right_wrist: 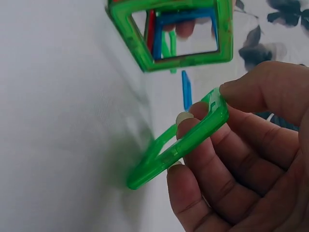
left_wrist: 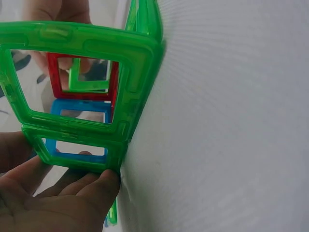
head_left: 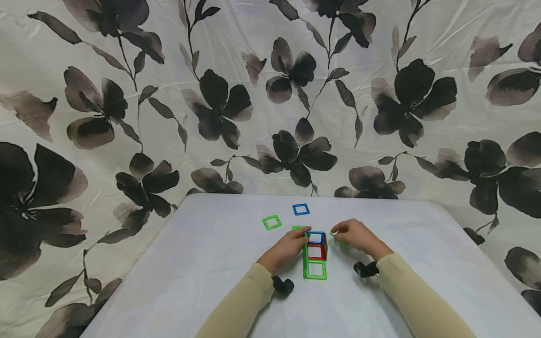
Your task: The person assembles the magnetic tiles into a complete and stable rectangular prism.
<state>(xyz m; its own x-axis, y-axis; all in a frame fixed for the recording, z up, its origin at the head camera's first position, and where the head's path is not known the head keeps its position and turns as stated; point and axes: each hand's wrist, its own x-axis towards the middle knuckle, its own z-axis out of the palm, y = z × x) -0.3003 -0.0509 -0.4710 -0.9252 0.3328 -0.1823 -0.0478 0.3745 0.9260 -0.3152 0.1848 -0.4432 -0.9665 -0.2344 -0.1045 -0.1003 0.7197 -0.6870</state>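
A block built of see-through magnetic tiles (head_left: 306,268) stands on the white table, with green, red and blue square frames showing in a row. My left hand (head_left: 285,249) holds its far end; in the left wrist view the fingers (left_wrist: 99,191) lie against the lower edge of a green frame (left_wrist: 87,133). To the right of the block, my right hand (head_left: 359,236) pinches a loose green square tile (right_wrist: 176,151) between thumb and fingers. That tile hangs tilted, one corner low over the white surface and apart from the block.
Beyond the block, a loose blue square tile (head_left: 301,213) and a green square tile (head_left: 272,227) lie on the white table (head_left: 203,263). Another green tile (head_left: 298,228) shows partly behind my left fingers. A flower-patterned cloth (head_left: 236,155) hangs behind the table.
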